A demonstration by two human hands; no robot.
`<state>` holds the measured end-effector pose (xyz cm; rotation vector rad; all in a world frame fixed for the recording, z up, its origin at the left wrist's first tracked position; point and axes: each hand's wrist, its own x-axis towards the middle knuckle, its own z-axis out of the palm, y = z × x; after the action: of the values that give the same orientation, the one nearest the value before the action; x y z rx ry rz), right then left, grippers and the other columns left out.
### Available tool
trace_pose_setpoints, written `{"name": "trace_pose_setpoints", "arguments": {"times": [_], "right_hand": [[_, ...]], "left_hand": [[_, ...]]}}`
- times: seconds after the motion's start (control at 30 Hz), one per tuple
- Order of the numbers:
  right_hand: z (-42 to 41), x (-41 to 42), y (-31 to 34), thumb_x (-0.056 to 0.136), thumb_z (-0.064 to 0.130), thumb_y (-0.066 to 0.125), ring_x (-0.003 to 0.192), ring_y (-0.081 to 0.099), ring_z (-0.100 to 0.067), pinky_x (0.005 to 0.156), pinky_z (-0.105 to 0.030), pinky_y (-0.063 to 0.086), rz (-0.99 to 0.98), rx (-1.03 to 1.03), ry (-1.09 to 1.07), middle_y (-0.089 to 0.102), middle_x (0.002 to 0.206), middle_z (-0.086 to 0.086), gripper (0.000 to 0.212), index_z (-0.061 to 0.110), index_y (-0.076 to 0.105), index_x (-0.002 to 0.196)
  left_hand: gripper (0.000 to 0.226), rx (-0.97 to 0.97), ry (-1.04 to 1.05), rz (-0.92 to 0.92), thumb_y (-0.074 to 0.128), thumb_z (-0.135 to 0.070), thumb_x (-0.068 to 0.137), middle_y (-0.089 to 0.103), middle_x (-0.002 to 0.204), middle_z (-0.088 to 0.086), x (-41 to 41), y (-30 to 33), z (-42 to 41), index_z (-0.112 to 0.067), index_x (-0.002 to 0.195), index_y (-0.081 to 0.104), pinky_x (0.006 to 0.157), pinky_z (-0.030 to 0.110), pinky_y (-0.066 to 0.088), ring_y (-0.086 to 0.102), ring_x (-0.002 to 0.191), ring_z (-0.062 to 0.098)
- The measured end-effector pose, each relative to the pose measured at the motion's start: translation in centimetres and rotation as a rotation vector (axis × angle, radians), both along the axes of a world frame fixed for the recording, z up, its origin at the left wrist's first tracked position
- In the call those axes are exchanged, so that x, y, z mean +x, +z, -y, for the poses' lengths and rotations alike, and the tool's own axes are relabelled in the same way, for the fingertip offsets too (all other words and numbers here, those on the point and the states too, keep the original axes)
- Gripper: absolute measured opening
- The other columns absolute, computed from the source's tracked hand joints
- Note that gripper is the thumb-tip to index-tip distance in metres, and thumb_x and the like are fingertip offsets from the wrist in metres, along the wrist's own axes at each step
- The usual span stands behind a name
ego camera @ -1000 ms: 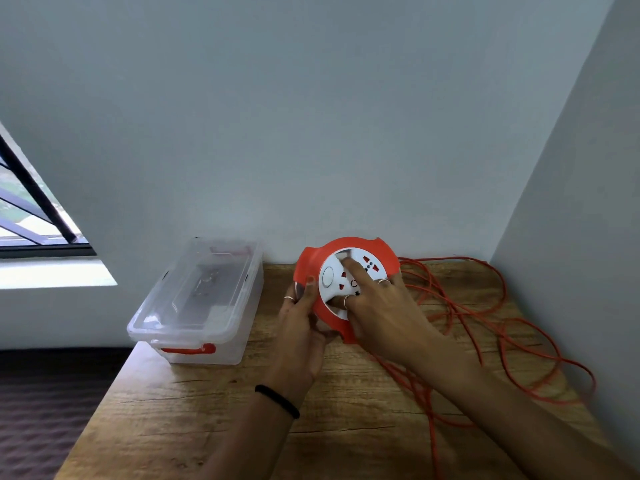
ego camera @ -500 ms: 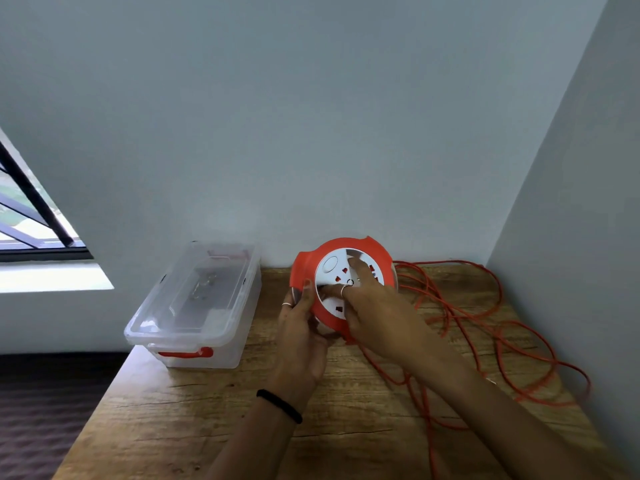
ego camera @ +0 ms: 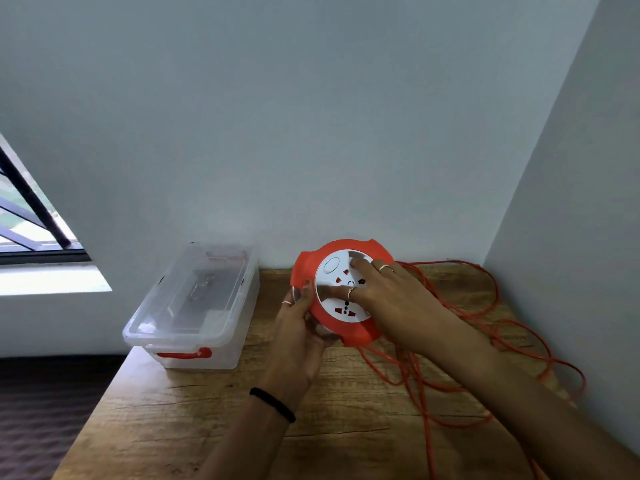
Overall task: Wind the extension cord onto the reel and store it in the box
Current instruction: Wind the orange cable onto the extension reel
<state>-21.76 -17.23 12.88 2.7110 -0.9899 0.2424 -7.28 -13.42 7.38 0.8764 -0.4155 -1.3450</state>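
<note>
We see the reel (ego camera: pixel 341 292) held tilted above the table (ego camera: pixel 194 410): left hand (ego camera: pixel 299 336) clamped on its rim, right hand (ego camera: pixel 388 299) pressing fingers on its white face, hiding part. Loose cord (ego camera: pixel 485 327) runs out of frame. The lidded box (ego camera: pixel 194 303) stands left.

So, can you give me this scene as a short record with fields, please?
reel: red and white, held up over the table
left hand: grips the reel's left rim
right hand: on the white face, fingers across it
cord: orange, mostly loose on the table, right of the reel
box: clear, lid on, left of the reel
</note>
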Motion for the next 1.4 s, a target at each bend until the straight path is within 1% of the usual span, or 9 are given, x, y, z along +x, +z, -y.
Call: {"name": "trace_pose_setpoints", "arguments": {"times": [0.13,0.2,0.5,0.63,0.8,1.0,1.13,1.3,1.4], "right_hand": [[0.5,0.3,-0.2,0.088,0.008,0.056,0.116,0.052,-0.04,0.088,-0.044,0.046,-0.078,-0.044,-0.019,0.051,0.128,-0.023,0.061,0.039,0.043,0.139],[0.5,0.4,0.2,0.073,0.01,0.071,0.086,0.065,-0.036,0.069,-0.038,0.047,-0.124,-0.059,-0.058,0.064,0.103,-0.018,0.06,0.039,0.059,0.124],[0.1,1.3,0.2,0.055,0.025,0.066,0.041,0.049,-0.019,0.046,-0.019,0.009,-0.03,-0.049,-0.22,0.061,0.063,-0.002,0.062,0.045,0.065,0.114],[0.1,2.0,-0.7,0.063,0.032,0.062,0.054,0.059,-0.024,0.047,-0.02,0.018,0.026,-0.07,-0.251,0.068,0.075,-0.006,0.063,0.044,0.057,0.125],[0.0,2.1,-1.3,0.051,0.032,0.074,0.044,0.057,-0.022,0.045,-0.021,0.033,0.093,-0.077,-0.264,0.065,0.06,-0.005,0.066,0.038,0.067,0.116],[-0.1,1.3,-0.7,0.066,0.025,0.059,0.049,0.054,-0.019,0.046,-0.021,0.01,-0.012,-0.024,-0.186,0.063,0.083,-0.001,0.064,0.051,0.053,0.124],[-0.3,0.9,-0.4,0.073,0.024,0.065,0.059,0.058,-0.021,0.047,-0.023,0.014,-0.065,-0.046,-0.111,0.062,0.097,-0.006,0.064,0.053,0.047,0.127],[-0.5,0.8,-0.5,0.066,0.021,0.072,0.061,0.059,-0.02,0.047,-0.022,0.004,-0.063,-0.04,-0.066,0.06,0.097,-0.007,0.073,0.052,0.046,0.127],[-0.4,0.6,-0.5,0.069,0.022,0.072,0.069,0.061,-0.022,0.049,-0.024,0.017,-0.089,-0.048,-0.049,0.06,0.101,-0.007,0.072,0.052,0.043,0.128]], "left_hand": [[0.03,-0.025,-0.019,0.001,0.053,-0.027,0.093,0.07,0.113,0.012,-0.3,0.0,-0.1,-0.019,0.121,0.059,0.084,0.059,0.052,0.068,0.095,0.031],[0.03,-0.029,-0.009,0.017,0.052,-0.027,0.094,0.07,0.114,0.011,-0.5,-0.1,-0.2,-0.02,0.122,0.059,0.086,0.061,0.05,0.068,0.097,0.032],[0.033,-0.017,0.088,0.005,0.053,-0.026,0.093,0.071,0.111,0.01,-1.0,-0.2,-0.3,-0.02,0.125,0.058,0.086,0.061,0.051,0.066,0.104,0.034],[0.035,-0.039,0.103,-0.028,0.052,-0.027,0.094,0.07,0.114,0.009,-1.5,-0.3,-0.5,-0.021,0.129,0.055,0.088,0.06,0.05,0.065,0.108,0.034],[0.038,0.001,0.095,-0.034,0.052,-0.029,0.094,0.07,0.115,0.009,-1.7,-0.5,-0.7,-0.02,0.13,0.054,0.084,0.056,0.054,0.066,0.105,0.032],[0.051,0.026,0.115,0.483,0.059,-0.052,0.084,0.072,0.102,0.009,0.9,0.1,0.1,-0.015,0.119,0.056,0.067,0.037,0.06,0.073,0.084,0.022],[0.042,0.052,-0.007,0.868,0.058,-0.054,0.083,0.073,0.089,0.006,2.9,1.1,1.3,-0.017,0.102,0.063,0.069,0.034,0.061,0.073,0.075,0.018],[0.048,0.065,0.13,0.971,0.053,-0.056,0.087,0.072,0.077,0.005,2.9,0.6,1.6,-0.009,0.088,0.065,0.058,0.026,0.058,0.071,0.066,0.015],[0.05,0.085,0.169,0.936,0.054,-0.056,0.086,0.072,0.08,0.007,2.5,0.0,1.6,-0.008,0.09,0.065,0.064,0.035,0.061,0.072,0.069,0.018]]}}
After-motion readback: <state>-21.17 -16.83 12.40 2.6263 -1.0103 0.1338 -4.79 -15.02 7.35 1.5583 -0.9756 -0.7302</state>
